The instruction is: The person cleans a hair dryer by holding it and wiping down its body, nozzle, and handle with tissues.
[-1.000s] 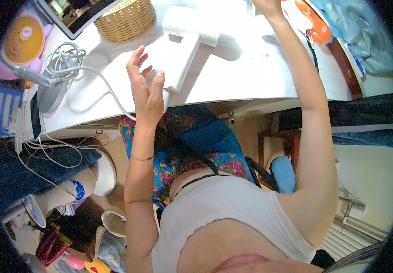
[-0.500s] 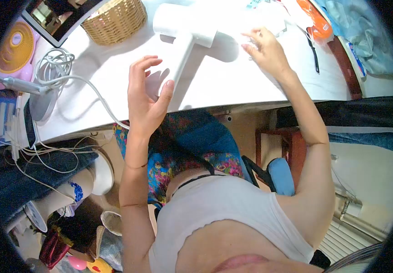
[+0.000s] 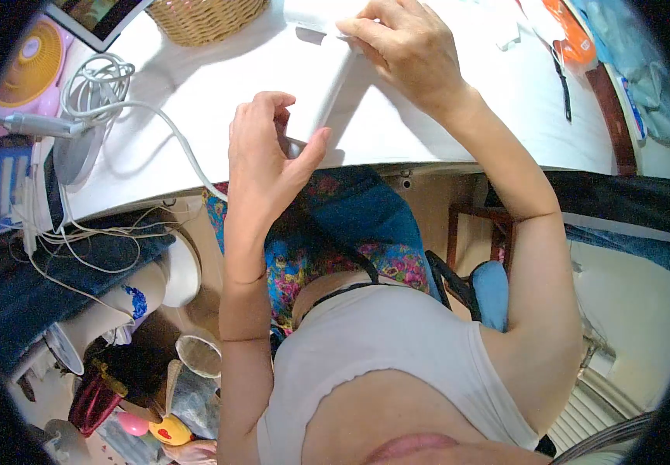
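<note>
A white hair dryer (image 3: 326,89) is over the white table, its handle slanting down toward me. My left hand (image 3: 269,147) is curved around the lower end of the handle, thumb on one side and fingers on the other. My right hand (image 3: 416,54) is at the dryer's head, fingers bent and closed against it. That hand covers one end of the head, and the top of the frame cuts off part of it. A grey-white cable (image 3: 184,147) runs from a coil on the left and passes behind my left wrist.
At the back left are a wicker basket (image 3: 207,19) and a tablet (image 3: 102,19). A pink and yellow fan (image 3: 40,58) and coiled cable (image 3: 98,85) lie further left. On the right are a black-handled tool (image 3: 564,89), an orange item (image 3: 575,39) and plastic bags (image 3: 657,85).
My right hand has moved left from beside the hair dryer onto its head, and its fingers have closed. My left hand stays at the handle. The whole view has shifted slightly.
</note>
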The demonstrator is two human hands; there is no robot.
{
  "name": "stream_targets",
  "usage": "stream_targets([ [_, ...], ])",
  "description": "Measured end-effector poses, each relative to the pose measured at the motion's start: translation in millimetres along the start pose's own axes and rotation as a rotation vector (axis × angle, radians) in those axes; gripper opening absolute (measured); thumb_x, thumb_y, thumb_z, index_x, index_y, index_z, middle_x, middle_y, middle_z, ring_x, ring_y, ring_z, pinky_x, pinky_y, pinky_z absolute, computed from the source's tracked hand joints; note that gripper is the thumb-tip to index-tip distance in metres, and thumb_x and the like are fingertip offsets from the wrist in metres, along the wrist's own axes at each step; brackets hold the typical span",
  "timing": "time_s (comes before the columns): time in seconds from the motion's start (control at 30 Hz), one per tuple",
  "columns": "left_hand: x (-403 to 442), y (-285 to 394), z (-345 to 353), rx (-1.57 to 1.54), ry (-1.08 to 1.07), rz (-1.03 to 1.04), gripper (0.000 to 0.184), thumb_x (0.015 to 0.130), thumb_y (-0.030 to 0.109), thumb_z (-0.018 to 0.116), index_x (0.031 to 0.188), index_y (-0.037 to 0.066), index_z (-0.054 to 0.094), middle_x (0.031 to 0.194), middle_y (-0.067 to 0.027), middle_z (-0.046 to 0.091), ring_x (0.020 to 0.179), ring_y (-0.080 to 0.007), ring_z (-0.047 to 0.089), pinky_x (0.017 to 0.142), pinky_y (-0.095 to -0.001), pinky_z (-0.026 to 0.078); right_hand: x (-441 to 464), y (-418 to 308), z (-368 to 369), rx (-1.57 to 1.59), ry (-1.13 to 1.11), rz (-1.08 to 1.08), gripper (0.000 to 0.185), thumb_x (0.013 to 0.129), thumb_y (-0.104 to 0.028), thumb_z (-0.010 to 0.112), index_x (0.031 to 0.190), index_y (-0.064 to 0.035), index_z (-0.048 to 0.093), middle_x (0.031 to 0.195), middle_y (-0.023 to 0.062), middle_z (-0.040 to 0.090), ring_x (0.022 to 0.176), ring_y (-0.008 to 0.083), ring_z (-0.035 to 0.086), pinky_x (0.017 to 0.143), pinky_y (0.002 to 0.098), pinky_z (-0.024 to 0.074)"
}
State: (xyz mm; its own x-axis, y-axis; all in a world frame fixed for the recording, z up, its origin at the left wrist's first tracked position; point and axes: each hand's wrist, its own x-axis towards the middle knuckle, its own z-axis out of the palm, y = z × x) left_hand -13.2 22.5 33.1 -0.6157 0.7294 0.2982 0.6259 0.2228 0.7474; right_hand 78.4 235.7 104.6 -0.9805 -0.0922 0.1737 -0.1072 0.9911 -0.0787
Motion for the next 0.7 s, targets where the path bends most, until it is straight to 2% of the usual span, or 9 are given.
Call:
stream_targets([
  [0.07,-1,-1,-1,-0.001,-0.013,-0.011,0.041,0.072,0.023,0.075,0.099,0.001,0.054,0.083,-0.0118,0.053,0.080,-0.0270,0.048,0.077,-0.0378,0.040,2,-3,11,0.031,0.009,0.008,0.042,0.080,-0.015,0.070,0.117,-0.0057,0.054,0.110,0.0185,0.051,0.102,0.0313,0.053,0.078,0.0369,0.0513],
  [0.13,2,-5,0,0.014,-0.006,0.041,0.038,0.072,0.023,0.074,0.094,0.002,0.052,0.079,-0.0107,0.051,0.077,-0.0261,0.046,0.075,-0.0373,0.039,4,-14,55,0.057,0.511,-0.033,0.014,0.080,-0.007,0.064,0.093,-0.0104,0.066,0.082,0.0077,0.060,0.074,0.0269,0.064,0.066,0.0353,0.0533],
  [0.17,3,-5,-1,0.021,-0.006,0.046,0.038,0.071,0.024,0.074,0.092,0.002,0.052,0.078,-0.0108,0.050,0.077,-0.0262,0.046,0.074,-0.0372,0.039,3,-20,54,0.129,0.526,-0.107,0.014,0.078,-0.007,0.062,0.091,-0.0108,0.064,0.080,0.0064,0.058,0.075,0.0264,0.064,0.065,0.0369,0.0527],
  [0.27,3,-5,-1,0.043,0.004,0.073,0.037,0.070,0.023,0.074,0.089,0.002,0.050,0.077,-0.0110,0.050,0.076,-0.0267,0.046,0.074,-0.0372,0.038,-2,-16,62,0.045,0.561,-0.184,0.015,0.077,-0.009,0.063,0.091,-0.0133,0.065,0.081,0.0034,0.059,0.078,0.0227,0.064,0.065,0.0353,0.0532],
  [0.33,3,-7,0,0.051,0.025,0.104,0.037,0.069,0.023,0.074,0.089,0.002,0.049,0.076,-0.0114,0.049,0.076,-0.0275,0.046,0.075,-0.0376,0.038,1,5,48,-0.287,0.530,-0.146,0.024,0.078,-0.009,0.069,0.102,-0.0130,0.070,0.082,0.0037,0.063,0.071,0.0181,0.062,0.061,0.0299,0.0545],
  [0.47,1,-5,-2,0.046,0.005,0.036,0.038,0.068,0.021,0.073,0.089,0.002,0.049,0.078,-0.0123,0.049,0.076,-0.0289,0.047,0.075,-0.0383,0.038,1,-9,59,-0.107,0.537,-0.188,0.025,0.079,-0.010,0.069,0.103,-0.0149,0.070,0.080,0.0033,0.062,0.072,0.0177,0.061,0.059,0.0297,0.0532],
  [0.53,0,-6,-3,0.005,-0.009,-0.003,0.038,0.067,0.021,0.073,0.089,0.002,0.048,0.079,-0.0127,0.048,0.076,-0.0297,0.047,0.074,-0.0386,0.038,-1,-19,61,0.030,0.522,-0.261,0.019,0.076,-0.010,0.062,0.094,-0.0136,0.068,0.079,0.0013,0.060,0.077,0.0188,0.062,0.062,0.0310,0.0529],
  [0.6,1,-4,-4,0.006,-0.023,-0.017,0.039,0.067,0.020,0.073,0.089,0.001,0.048,0.079,-0.0133,0.048,0.076,-0.0301,0.047,0.074,-0.0387,0.038,3,-14,56,0.154,0.494,-0.374,0.027,0.075,-0.007,0.072,0.102,-0.0108,0.070,0.084,0.0051,0.065,0.069,0.0182,0.062,0.056,0.0285,0.0506],
  [0.7,3,0,-9,0.008,-0.059,-0.029,0.038,0.066,0.020,0.073,0.089,0.001,0.048,0.079,-0.0139,0.047,0.076,-0.0306,0.046,0.072,-0.0387,0.039,9,-3,52,0.222,0.528,-0.299,0.024,0.076,-0.012,0.074,0.100,-0.0119,0.070,0.091,0.0055,0.068,0.076,0.0198,0.064,0.064,0.0296,0.0507],
])
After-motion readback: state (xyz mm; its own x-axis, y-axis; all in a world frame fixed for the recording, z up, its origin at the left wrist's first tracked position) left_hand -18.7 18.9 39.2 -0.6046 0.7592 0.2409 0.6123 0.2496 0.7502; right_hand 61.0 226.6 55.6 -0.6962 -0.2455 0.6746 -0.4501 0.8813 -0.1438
